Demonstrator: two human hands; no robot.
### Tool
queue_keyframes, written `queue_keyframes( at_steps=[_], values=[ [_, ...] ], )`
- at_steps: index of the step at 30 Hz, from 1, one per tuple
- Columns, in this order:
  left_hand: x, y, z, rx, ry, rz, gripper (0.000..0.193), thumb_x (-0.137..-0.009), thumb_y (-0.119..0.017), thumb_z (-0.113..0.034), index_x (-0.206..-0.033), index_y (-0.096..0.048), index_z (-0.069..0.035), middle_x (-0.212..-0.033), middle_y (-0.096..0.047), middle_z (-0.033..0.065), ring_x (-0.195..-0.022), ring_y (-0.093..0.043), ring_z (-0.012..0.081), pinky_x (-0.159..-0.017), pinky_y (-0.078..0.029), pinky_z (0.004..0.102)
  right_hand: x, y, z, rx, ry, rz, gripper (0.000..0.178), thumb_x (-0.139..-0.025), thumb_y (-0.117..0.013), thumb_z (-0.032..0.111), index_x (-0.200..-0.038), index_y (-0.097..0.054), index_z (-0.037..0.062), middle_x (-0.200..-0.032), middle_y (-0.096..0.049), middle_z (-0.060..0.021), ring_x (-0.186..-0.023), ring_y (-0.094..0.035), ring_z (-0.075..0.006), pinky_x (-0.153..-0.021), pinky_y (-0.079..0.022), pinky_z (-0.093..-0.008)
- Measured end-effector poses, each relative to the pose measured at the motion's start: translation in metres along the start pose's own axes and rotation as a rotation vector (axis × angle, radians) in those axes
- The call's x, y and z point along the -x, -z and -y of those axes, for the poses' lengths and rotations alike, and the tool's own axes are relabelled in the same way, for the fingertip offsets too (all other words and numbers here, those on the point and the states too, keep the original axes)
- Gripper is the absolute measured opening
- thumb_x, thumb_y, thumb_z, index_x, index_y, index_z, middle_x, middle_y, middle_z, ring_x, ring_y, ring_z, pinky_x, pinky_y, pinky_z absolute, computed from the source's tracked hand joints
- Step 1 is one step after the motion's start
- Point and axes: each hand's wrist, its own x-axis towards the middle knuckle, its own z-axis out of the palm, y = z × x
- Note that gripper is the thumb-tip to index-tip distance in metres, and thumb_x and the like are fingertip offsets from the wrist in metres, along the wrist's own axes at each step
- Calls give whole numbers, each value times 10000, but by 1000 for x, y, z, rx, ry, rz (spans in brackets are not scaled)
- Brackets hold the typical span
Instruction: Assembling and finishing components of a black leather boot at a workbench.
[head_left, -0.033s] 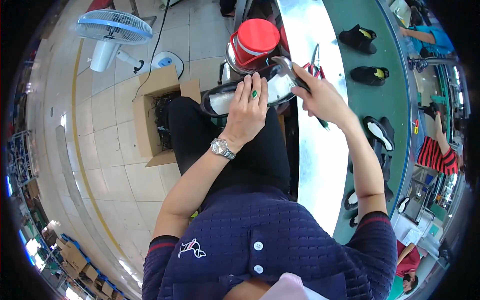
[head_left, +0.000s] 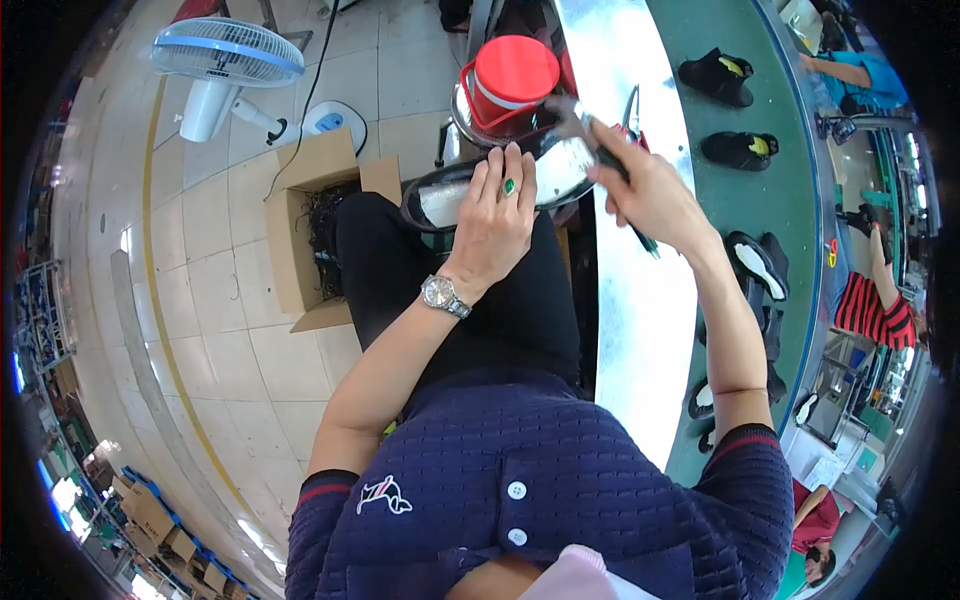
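Note:
A black shoe lies sole up across my lap, its bottom white inside a dark rim. My left hand grips it round the middle, fingers laid over the sole; the thumb is hidden. Closed round the dark handle of a hammer is my right hand. The metal hammer head is blurred and sits just above the far right end of the shoe; I cannot tell whether it touches.
A red lidded bucket stands beyond the shoe. To my right run a metal bench with red-handled pliers and a green conveyor bearing several shoes. An open cardboard box and a fan are at left.
The hammer head has lifted slightly away from the shoe, and my right hand has shifted a little to the right. My left hand and the shoe stay where they were.

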Motion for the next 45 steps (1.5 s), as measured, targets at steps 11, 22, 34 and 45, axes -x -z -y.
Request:
queue_keyframes(
  at_steps=[11,22,34,45],
  values=[
    [-3,-2,-7,65,33,-29,651,-680,-745,-102,-1255,-514,94,-1246,-536,232,-1207,-495,364,-1049,-381,423,11,-19,10,-123,75,-191,571,-949,-556,185,-1460,-313,102,-623,-609,-118,-529,-617,-237,-543,-492,-372],
    [-8,5,-6,344,242,39,681,-667,-754,-74,-1266,-475,93,-1189,-521,199,-1161,-497,352,-1047,-368,445,19,-42,10,413,80,-40,591,-918,-554,161,-1453,-303,139,-555,-588,-183,-535,-623,-378,-526,-490,-474],
    [17,14,5,-218,-33,57,449,-832,-568,-69,-1238,-523,118,-1197,-537,236,-1203,-490,410,-1077,-359,472,24,-48,32,486,183,-7,664,-908,-550,126,-1497,-245,155,-558,-598,-165,-512,-626,-337,-478,-485,-435],
    [18,20,14,168,131,9,550,-700,-724,-83,-1184,-536,97,-1171,-533,201,-1189,-485,376,-1000,-428,465,15,-33,60,460,166,92,726,-878,-570,95,-1507,-220,196,-586,-597,-179,-553,-619,-375,-533,-471,-470]
  ],
)
